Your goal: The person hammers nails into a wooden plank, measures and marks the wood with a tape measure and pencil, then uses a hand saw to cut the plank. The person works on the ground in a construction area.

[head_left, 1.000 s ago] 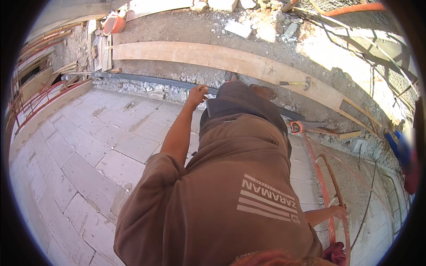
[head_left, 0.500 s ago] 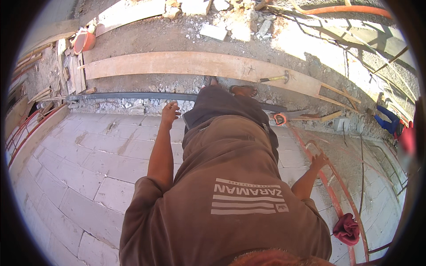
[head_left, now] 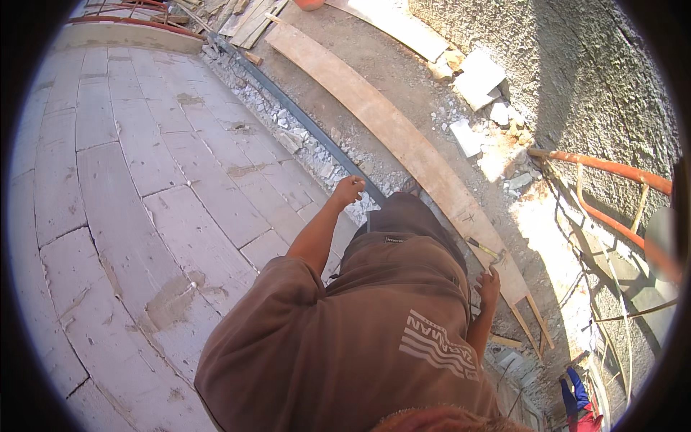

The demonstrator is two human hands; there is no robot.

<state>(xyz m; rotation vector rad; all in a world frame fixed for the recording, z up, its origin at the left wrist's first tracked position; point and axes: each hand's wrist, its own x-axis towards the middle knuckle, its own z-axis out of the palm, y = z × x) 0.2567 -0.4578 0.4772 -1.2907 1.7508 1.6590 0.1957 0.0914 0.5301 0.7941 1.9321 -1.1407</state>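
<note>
My left hand (head_left: 348, 189) hangs in the air beside my hip, its fingers loosely bent and apart, with nothing visible in it. Under and past it runs a long dark metal bar (head_left: 306, 122) lying along the rubble at the foot of the block wall (head_left: 158, 237). My right hand (head_left: 488, 285) is also empty, fingers spread a little, held near the end of a long plywood strip (head_left: 374, 108). Closest to that hand, a hammer (head_left: 483, 248) with a yellow-and-black handle lies on the strip.
The grey block wall fills the left side. White rubble (head_left: 327, 162) lines its foot. A rough plastered wall (head_left: 554, 79) rises at the far right, with orange pipes (head_left: 612, 169) and cables before it. Wooden planks (head_left: 252, 25) lie at the far end; blue-and-red cloth (head_left: 578, 399) lies lower right.
My view and body have turned, so the block wall now fills the left. My right hand has left the red metal frame and swung forward near the hammer. My left hand stays empty.
</note>
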